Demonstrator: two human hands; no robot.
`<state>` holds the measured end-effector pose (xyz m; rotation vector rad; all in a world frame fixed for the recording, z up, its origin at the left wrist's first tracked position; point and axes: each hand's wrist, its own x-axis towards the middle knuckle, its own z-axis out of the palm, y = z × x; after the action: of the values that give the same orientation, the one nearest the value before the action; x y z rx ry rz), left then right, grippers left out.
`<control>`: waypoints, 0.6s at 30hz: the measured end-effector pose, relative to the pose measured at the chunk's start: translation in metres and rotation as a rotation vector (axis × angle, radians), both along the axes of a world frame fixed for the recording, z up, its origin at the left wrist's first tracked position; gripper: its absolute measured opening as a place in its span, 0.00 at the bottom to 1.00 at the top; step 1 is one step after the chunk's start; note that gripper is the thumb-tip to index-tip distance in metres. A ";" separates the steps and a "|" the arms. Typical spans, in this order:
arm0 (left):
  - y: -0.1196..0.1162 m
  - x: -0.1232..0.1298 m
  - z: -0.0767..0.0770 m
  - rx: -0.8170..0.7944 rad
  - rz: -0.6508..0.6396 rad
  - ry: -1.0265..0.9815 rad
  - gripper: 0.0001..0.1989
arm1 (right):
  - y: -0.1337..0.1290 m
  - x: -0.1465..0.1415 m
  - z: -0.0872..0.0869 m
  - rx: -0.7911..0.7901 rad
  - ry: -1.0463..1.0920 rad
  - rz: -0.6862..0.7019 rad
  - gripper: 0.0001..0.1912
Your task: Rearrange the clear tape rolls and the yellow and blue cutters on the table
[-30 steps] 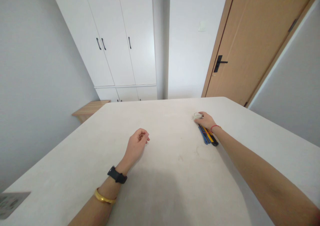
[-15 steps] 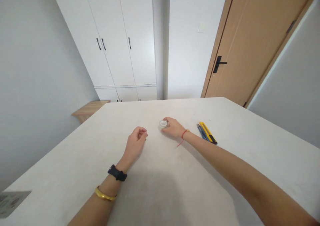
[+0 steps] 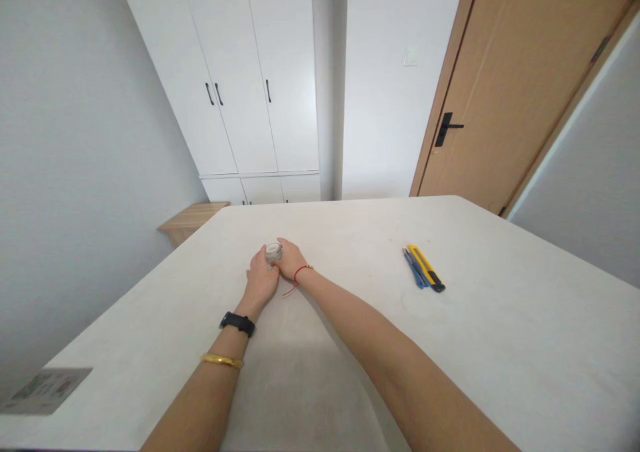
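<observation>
A small clear round jar (image 3: 273,253) stands on the pale table (image 3: 505,352), a little left of centre. My left hand (image 3: 261,280) touches it from the left and below, and my right hand (image 3: 290,260) grips it from the right, with its fingers over the top. Both hands meet around the jar and partly hide it. A yellow utility knife (image 3: 425,268) lies to the right, beside a blue utility knife (image 3: 415,269). Neither hand touches the knives.
A grey printed sheet (image 3: 46,391) lies at the table's near left corner. A wooden shelf (image 3: 193,220) stands beyond the far left edge. White cabinets (image 3: 250,85) and a wooden door (image 3: 480,85) stand beyond the far edge.
My right hand has carried the jar left from beside the knives, and it now meets my left hand. My left hand has closed around the jar. The knives stay in place.
</observation>
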<state>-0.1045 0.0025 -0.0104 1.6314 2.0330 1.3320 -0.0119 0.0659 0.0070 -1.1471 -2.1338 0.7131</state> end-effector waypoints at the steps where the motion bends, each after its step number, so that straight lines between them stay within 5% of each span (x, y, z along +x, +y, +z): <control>1: 0.000 -0.001 0.000 -0.003 0.009 0.022 0.32 | -0.001 0.000 0.001 -0.001 0.007 0.000 0.38; 7: -0.002 -0.005 0.000 -0.060 -0.001 0.124 0.35 | -0.017 0.053 0.019 0.112 -0.015 0.089 0.34; 9: -0.004 -0.002 0.002 -0.107 0.006 0.150 0.35 | -0.023 0.099 0.028 0.189 -0.118 0.060 0.29; 13: -0.008 0.011 0.006 -0.054 -0.030 0.184 0.32 | -0.030 0.215 0.040 0.282 -0.329 -0.261 0.18; 16: -0.010 0.020 0.008 0.021 -0.094 0.202 0.29 | -0.033 0.293 0.034 0.263 -0.387 -0.427 0.17; 18: -0.012 0.026 0.009 0.069 -0.159 0.230 0.27 | -0.037 0.329 0.024 0.249 -0.398 -0.379 0.19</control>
<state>-0.0786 -0.0099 -0.0012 2.0138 1.9451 1.2207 0.3169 0.0287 0.0309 -1.5894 -2.1413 0.0458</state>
